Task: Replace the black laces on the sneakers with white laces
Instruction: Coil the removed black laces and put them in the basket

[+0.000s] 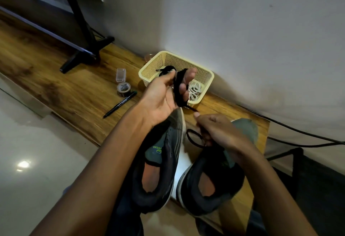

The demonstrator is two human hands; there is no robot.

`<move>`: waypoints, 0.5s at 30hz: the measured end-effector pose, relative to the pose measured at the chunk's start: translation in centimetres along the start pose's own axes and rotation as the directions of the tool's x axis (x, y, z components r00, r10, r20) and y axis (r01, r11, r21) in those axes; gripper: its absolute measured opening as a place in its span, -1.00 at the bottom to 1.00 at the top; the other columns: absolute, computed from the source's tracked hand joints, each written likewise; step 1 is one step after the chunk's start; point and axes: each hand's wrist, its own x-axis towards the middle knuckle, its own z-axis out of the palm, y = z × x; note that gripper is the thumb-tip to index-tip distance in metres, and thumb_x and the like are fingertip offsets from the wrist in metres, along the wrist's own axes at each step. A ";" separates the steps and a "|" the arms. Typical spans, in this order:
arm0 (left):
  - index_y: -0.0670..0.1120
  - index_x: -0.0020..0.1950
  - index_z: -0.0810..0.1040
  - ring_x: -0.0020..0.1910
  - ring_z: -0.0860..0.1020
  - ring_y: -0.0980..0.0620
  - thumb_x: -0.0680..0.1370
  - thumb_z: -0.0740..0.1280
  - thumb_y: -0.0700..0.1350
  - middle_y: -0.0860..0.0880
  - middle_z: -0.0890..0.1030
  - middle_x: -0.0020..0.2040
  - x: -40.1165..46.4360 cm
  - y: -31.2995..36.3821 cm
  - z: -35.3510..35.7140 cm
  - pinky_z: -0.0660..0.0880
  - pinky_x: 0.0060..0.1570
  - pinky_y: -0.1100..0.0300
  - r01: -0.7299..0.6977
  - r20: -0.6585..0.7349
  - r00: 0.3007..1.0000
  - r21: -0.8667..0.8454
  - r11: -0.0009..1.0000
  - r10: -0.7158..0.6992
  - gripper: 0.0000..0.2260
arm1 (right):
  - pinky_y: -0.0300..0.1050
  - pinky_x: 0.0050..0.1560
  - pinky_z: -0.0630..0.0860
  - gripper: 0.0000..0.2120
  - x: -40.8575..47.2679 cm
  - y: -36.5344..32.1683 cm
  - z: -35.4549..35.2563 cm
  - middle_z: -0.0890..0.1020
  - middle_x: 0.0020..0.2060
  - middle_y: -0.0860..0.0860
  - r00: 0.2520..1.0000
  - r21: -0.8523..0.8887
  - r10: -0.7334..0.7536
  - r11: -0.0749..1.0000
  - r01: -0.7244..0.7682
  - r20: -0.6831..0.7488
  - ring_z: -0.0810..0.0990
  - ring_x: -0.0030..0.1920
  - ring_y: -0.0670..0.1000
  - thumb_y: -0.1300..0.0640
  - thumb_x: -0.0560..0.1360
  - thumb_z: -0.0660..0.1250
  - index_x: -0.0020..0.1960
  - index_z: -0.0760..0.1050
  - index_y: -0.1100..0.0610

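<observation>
Two grey-and-black sneakers lie heel toward me on the wooden table: the left sneaker (160, 164) and the right sneaker (214, 177). My left hand (164, 95) is raised above them with a black lace (180, 88) wound around its fingers. My right hand (216, 131) is over the right sneaker's front and pinches the lace's free end, a black loop (194, 138) hanging beside it. White laces (195, 91) lie in the cream basket (207, 84) behind my left hand.
A black marker (120, 104), a tape roll (123, 89) and a small clear box (121, 75) lie left of the basket. A monitor stand (84, 56) stands at the back left. Black cables (298, 133) run along the wall at right. The table's edge is near the sneakers' heels.
</observation>
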 end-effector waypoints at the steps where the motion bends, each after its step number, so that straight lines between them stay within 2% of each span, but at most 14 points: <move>1: -0.18 0.11 0.59 -0.58 0.38 0.24 0.68 0.02 -0.05 0.06 0.64 -0.30 -0.2 0.1 -0.1 0.39 -0.49 0.43 0.023 0.009 1.000 0.062 0.998 -0.023 -0.62 | -0.33 -0.54 0.24 -0.64 0.2 0.0 -0.3 0.32 -0.61 -0.07 0.996 0.073 0.028 0.997 -0.022 -0.088 0.26 -0.59 -0.09 0.05 0.61 0.23 -0.34 0.39 0.14; 4: -0.16 0.02 0.61 -0.62 0.25 0.21 0.67 0.02 -0.05 0.09 0.61 -0.34 -0.7 -0.1 0.0 0.26 -0.52 0.43 0.086 0.039 0.993 0.374 0.923 -0.108 -0.62 | -0.29 -0.58 0.14 -0.68 0.7 -0.1 -1.3 0.26 -0.60 -0.09 0.966 0.309 0.117 0.950 -0.041 -0.232 0.17 -0.57 -0.08 0.16 0.56 0.25 -0.36 0.35 0.09; 7: -0.16 0.01 0.61 -0.60 0.26 0.20 0.68 0.02 -0.04 0.03 0.66 -0.27 -0.8 -0.6 -0.1 0.27 -0.49 0.38 0.163 0.041 0.967 0.658 0.735 -0.251 -0.61 | -0.20 -0.48 0.10 -0.69 0.9 -0.2 -1.8 0.19 -0.60 -0.10 0.963 0.483 0.166 0.875 -0.045 -0.211 0.11 -0.57 -0.08 0.16 0.52 0.21 -0.40 0.29 0.06; 9: -0.21 0.02 0.60 -0.58 0.35 0.19 0.68 0.04 -0.05 -0.07 0.69 -0.18 -0.8 -1.0 -0.1 0.32 -0.48 0.36 0.209 0.032 0.938 0.741 0.638 -0.344 -0.62 | -0.15 -0.43 0.09 -0.70 0.8 -0.2 -1.7 0.18 -0.60 -0.11 0.969 0.506 0.145 0.862 -0.024 -0.202 0.11 -0.57 -0.08 0.15 0.52 0.19 -0.39 0.30 0.06; 11: -0.20 0.03 0.59 -0.52 0.50 0.14 0.69 0.05 -0.05 -0.08 0.70 -0.17 -0.8 -1.4 -0.1 0.43 -0.43 0.34 0.235 -0.014 0.927 0.802 0.549 -0.375 -0.63 | -0.13 -0.40 0.07 -0.74 0.6 -0.2 -1.4 0.19 -0.58 -0.10 0.971 0.451 0.070 0.891 0.043 -0.229 0.11 -0.53 -0.07 0.17 0.52 0.20 -0.35 0.35 0.10; 13: -0.19 0.03 0.58 -0.42 0.61 0.06 0.68 0.07 -0.06 -0.07 0.70 -0.20 -0.6 -1.9 -0.1 0.53 -0.31 0.26 0.228 -0.063 0.952 0.802 0.553 -0.300 -0.67 | -0.14 -0.41 0.08 -0.77 0.3 -0.4 -1.0 0.21 -0.56 -0.10 0.969 0.321 -0.048 0.938 0.127 -0.242 0.14 -0.51 -0.07 0.19 0.55 0.20 -0.29 0.40 0.14; 15: -0.23 0.02 0.57 -0.40 0.61 0.01 0.68 0.10 -0.09 -0.09 0.68 -0.25 -0.1 -2.2 -0.2 0.52 -0.28 0.20 0.168 -0.115 0.986 0.735 0.657 -0.123 -0.69 | -0.20 -0.46 0.10 -0.76 0.0 -0.6 -0.5 0.25 -0.58 -0.14 0.973 0.222 -0.155 0.956 0.191 -0.172 0.17 -0.53 -0.11 0.19 0.59 0.18 -0.25 0.44 0.17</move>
